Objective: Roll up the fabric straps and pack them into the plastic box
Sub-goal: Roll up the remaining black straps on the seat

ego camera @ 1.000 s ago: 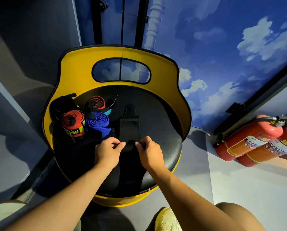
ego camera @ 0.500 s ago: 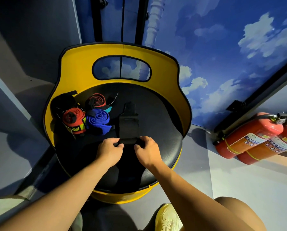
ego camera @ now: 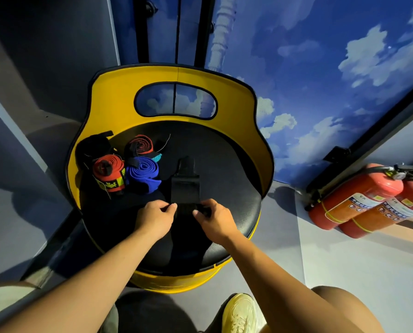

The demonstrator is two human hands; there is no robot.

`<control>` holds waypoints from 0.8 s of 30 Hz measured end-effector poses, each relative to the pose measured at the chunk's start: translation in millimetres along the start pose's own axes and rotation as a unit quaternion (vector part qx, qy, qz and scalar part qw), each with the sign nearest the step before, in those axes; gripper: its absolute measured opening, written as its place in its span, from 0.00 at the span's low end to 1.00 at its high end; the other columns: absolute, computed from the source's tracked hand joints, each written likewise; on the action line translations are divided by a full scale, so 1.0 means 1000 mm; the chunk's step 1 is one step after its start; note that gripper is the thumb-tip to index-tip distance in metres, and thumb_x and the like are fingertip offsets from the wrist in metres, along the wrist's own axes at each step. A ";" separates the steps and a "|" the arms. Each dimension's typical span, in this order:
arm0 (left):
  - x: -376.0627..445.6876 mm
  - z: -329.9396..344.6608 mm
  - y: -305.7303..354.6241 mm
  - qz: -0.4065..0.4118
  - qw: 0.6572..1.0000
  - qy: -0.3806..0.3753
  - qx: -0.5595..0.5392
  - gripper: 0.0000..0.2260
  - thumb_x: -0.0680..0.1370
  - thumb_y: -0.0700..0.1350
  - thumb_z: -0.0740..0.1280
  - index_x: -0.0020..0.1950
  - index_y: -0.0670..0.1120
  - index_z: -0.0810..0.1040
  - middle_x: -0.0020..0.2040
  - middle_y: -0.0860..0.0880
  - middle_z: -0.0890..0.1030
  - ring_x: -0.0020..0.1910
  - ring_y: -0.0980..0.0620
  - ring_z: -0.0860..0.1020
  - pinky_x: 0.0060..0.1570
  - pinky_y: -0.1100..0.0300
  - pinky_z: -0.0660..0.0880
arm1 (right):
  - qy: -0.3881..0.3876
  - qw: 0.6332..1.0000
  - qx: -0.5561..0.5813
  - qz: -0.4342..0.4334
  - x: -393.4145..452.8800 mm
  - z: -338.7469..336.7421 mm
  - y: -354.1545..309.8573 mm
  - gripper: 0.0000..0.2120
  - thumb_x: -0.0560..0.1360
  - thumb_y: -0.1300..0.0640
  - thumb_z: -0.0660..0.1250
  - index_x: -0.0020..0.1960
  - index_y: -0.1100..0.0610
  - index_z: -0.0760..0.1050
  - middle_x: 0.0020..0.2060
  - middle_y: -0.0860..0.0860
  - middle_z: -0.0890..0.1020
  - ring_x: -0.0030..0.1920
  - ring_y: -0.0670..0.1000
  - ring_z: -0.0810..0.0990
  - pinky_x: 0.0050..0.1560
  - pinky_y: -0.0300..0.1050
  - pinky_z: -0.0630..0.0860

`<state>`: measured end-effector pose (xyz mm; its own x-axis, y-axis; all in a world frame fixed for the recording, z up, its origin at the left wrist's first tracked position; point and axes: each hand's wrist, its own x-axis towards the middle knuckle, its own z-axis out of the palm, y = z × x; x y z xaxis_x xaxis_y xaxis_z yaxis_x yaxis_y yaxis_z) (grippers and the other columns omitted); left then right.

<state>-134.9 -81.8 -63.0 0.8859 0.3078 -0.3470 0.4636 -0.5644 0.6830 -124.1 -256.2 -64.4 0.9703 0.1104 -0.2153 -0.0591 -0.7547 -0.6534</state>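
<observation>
Item: long black fabric strap (ego camera: 185,188), flat on round black-cushioned yellow chair seat (ego camera: 229,183). Left hand (ego camera: 155,218) and right hand (ego camera: 215,218) pinch its rolled near end. Advice: keep edges aligned, roll tight. Plastic box unseen.

Open black seat (ego camera: 227,169) to right of black strap (ego camera: 185,188). Rolled straps crowding left: red roll (ego camera: 109,173), blue roll (ego camera: 144,173), red-black roll (ego camera: 140,145). Yellow backrest (ego camera: 119,92) walling far side.
</observation>
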 end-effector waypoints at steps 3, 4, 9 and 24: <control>0.002 0.000 0.009 0.034 0.997 0.056 -0.042 0.06 0.79 0.49 0.69 0.52 0.48 0.81 0.45 0.54 0.79 0.47 0.52 0.76 0.46 0.59 0.70 | 0.016 1.000 -0.009 -0.002 0.011 0.002 0.000 0.19 0.80 0.47 0.67 0.63 0.58 0.77 0.57 0.56 0.78 0.58 0.56 0.78 0.59 0.42 0.72; 0.003 0.000 0.011 0.033 0.996 0.060 -0.050 0.06 0.79 0.49 0.70 0.51 0.48 0.81 0.44 0.54 0.78 0.46 0.52 0.76 0.45 0.59 0.69 | 0.028 1.000 0.000 -0.002 0.014 0.003 -0.001 0.18 0.79 0.48 0.68 0.62 0.59 0.78 0.56 0.56 0.77 0.58 0.56 0.78 0.58 0.40 0.70; 0.014 -0.001 0.011 0.003 0.994 0.060 -0.092 0.09 0.77 0.54 0.72 0.47 0.49 0.84 0.43 0.53 0.83 0.44 0.52 0.80 0.45 0.57 0.77 | 0.076 0.993 0.083 0.021 0.024 0.008 -0.006 0.14 0.78 0.51 0.70 0.58 0.59 0.76 0.52 0.53 0.82 0.55 0.52 0.80 0.46 0.32 0.66; -0.002 -0.004 -0.007 -0.024 0.988 -0.042 -0.144 0.14 0.77 0.47 0.74 0.62 0.49 0.81 0.53 0.52 0.82 0.52 0.49 0.81 0.57 0.53 0.78 | -0.007 0.999 0.027 0.024 -0.004 -0.004 -0.006 0.22 0.75 0.58 0.69 0.69 0.56 0.73 0.60 0.54 0.82 0.61 0.54 0.80 0.54 0.34 0.71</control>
<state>-139.7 -74.7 -64.7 0.8671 0.2578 -0.4263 0.4918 -0.3063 0.8150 -126.5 -254.7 -57.1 0.9628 0.0837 -0.2570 -0.1188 -0.7233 -0.6803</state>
